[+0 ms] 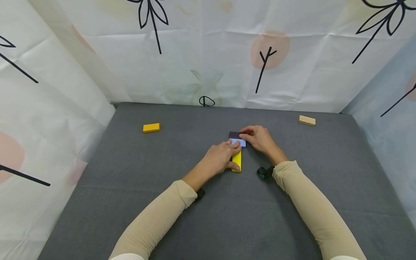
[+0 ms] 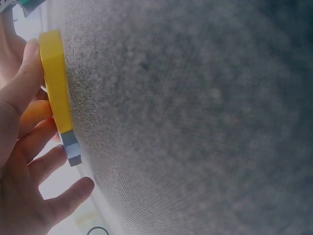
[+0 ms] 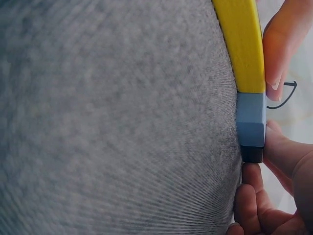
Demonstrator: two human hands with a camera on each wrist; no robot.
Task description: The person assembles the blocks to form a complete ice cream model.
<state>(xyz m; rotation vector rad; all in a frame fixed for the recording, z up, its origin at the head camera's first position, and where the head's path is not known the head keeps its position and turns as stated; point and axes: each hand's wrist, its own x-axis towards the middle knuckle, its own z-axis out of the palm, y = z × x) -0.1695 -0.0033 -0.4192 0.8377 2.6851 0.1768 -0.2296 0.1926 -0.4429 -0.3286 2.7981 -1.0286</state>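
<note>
In the head view, a yellow block (image 1: 237, 162) lies lengthwise on the grey table. A light blue block (image 1: 242, 143) lies crosswise at its far end, and a dark block (image 1: 234, 135) sits just beyond the blue one. My left hand (image 1: 218, 159) rests over the yellow and blue blocks, its fingers spread and its thumb touching the yellow block's near end. With thumb and fingers, my right hand (image 1: 259, 139) pinches the dark block's right end. The right wrist view shows the yellow block (image 3: 244, 49), blue block (image 3: 251, 117) and dark block (image 3: 253, 154) in a row.
Another yellow block (image 1: 151, 128) lies at the back left of the grey table (image 1: 182, 144). A pale wooden block (image 1: 307, 120) is at the back right. Behind the table hangs a printed white cloth (image 1: 221, 54), with more cloth at both sides.
</note>
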